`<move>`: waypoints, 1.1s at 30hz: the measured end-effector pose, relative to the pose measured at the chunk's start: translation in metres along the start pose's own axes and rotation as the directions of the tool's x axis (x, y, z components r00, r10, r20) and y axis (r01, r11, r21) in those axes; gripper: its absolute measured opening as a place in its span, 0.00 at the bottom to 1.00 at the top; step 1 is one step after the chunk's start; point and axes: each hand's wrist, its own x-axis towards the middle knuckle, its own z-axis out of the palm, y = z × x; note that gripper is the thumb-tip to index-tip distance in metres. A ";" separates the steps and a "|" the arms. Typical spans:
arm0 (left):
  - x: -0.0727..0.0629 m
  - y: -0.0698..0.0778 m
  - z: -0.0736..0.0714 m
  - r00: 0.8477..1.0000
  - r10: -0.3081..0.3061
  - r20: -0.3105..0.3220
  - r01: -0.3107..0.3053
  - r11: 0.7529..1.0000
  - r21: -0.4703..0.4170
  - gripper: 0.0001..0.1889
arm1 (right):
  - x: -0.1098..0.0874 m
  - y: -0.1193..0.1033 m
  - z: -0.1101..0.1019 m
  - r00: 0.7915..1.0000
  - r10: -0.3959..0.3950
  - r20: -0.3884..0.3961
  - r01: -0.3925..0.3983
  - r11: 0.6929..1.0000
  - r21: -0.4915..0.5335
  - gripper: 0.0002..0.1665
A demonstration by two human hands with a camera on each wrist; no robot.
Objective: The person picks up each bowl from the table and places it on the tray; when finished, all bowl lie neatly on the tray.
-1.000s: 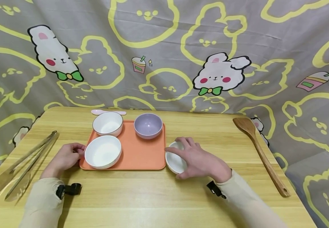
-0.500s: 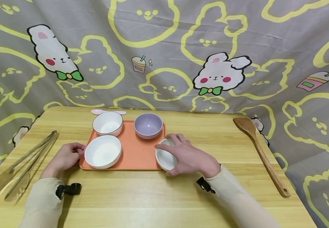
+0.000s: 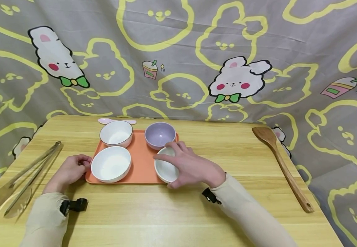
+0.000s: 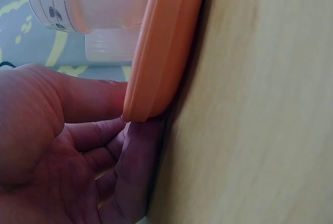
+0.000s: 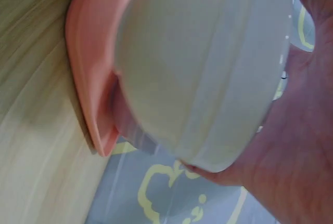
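Observation:
My right hand (image 3: 194,167) grips a small white bowl (image 3: 165,168) by its rim, thumb on the near side and fingers on the far side. In the right wrist view this bowl (image 5: 192,68) is over the orange tray (image 5: 86,52); whether it touches the tray I cannot tell. At the tray's (image 3: 144,171) left edge, my left hand (image 3: 71,170) pinches the rim, thumb above and a finger below, as the left wrist view shows. On the tray stand a large white bowl (image 3: 111,164), a dark-rimmed white bowl (image 3: 116,133) and a purple bowl (image 3: 160,134).
A pink spoon (image 3: 116,121) lies behind the tray. Metal tongs (image 3: 33,175) lie on the left of the wooden table (image 3: 153,216), and a wooden spatula (image 3: 283,168) lies on the right. A patterned curtain (image 3: 172,58) hangs behind the table.
My right hand has moved left with the small white bowl, from beside the tray's right edge to over its front right part. My left hand has stayed at the tray's edge.

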 end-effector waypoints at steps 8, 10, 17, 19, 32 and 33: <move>0.000 -0.001 0.000 1.000 -0.005 0.005 0.005 1.000 -0.024 0.13 | 0.015 -0.002 0.010 0.999 -0.037 -0.007 0.037 0.999 -0.014 0.52; 0.000 -0.002 0.000 1.000 -0.005 0.006 0.005 1.000 -0.029 0.13 | 0.019 -0.002 0.013 0.999 -0.051 -0.011 0.051 0.999 -0.014 0.52; -0.001 -0.002 0.000 1.000 -0.010 0.003 0.010 0.999 -0.032 0.13 | 0.030 -0.005 0.022 0.997 -0.074 -0.021 0.073 0.997 -0.021 0.53; -0.001 -0.003 0.000 1.000 -0.015 0.007 0.015 0.999 -0.043 0.13 | 0.032 -0.005 0.024 0.997 -0.071 -0.015 0.070 0.997 -0.022 0.53; -0.001 -0.005 0.000 1.000 -0.025 0.008 0.025 0.998 -0.058 0.14 | 0.044 -0.003 0.031 0.997 -0.083 0.008 0.083 0.996 -0.035 0.53; -0.001 -0.006 -0.001 0.999 -0.031 0.010 0.031 0.998 -0.060 0.14 | 0.045 -0.003 0.031 0.997 -0.083 0.007 0.083 0.996 -0.036 0.53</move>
